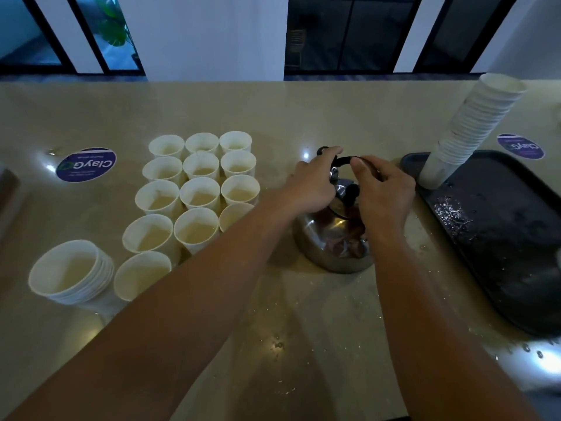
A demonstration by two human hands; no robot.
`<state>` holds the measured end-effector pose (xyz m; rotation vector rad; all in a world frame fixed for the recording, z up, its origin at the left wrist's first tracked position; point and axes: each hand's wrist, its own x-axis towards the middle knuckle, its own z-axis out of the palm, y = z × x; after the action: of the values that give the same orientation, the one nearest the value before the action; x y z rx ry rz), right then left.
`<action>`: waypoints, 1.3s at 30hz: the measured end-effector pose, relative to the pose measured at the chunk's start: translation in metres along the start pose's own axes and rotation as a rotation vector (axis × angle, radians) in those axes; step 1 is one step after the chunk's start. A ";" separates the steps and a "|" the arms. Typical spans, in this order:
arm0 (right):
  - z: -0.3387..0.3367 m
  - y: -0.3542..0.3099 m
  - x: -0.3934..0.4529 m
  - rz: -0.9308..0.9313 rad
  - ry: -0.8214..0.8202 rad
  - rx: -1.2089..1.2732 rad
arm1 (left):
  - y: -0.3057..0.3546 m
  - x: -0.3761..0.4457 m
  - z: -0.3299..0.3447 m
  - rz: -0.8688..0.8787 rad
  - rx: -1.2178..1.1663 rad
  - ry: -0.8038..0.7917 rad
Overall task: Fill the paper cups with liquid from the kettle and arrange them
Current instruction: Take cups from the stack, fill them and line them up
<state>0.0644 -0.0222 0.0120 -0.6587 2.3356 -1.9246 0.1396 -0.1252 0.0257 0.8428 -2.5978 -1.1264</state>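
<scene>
Both hands [315, 180] on kettle [332, 238] handle, filled cups [200, 192] left

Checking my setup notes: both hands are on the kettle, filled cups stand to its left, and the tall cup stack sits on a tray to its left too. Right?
Not quite. The head view shows the tall stack on the tray right of the kettle, not left. The left hand, right hand and filled cups are as you say.
</scene>
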 end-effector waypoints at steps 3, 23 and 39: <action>-0.002 -0.002 0.002 0.000 -0.028 -0.076 | 0.001 -0.010 -0.003 0.036 0.004 0.025; 0.092 -0.100 -0.161 -0.375 -0.903 -0.123 | -0.135 -0.270 -0.035 0.259 -0.102 1.472; 0.169 -0.109 -0.202 -0.420 -1.136 -0.644 | -0.199 -0.261 -0.066 -0.257 -0.426 1.065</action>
<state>0.3304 -0.1235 0.0299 -1.7701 1.9694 -0.4112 0.4637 -0.1275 -0.0579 1.2284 -1.3637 -0.8615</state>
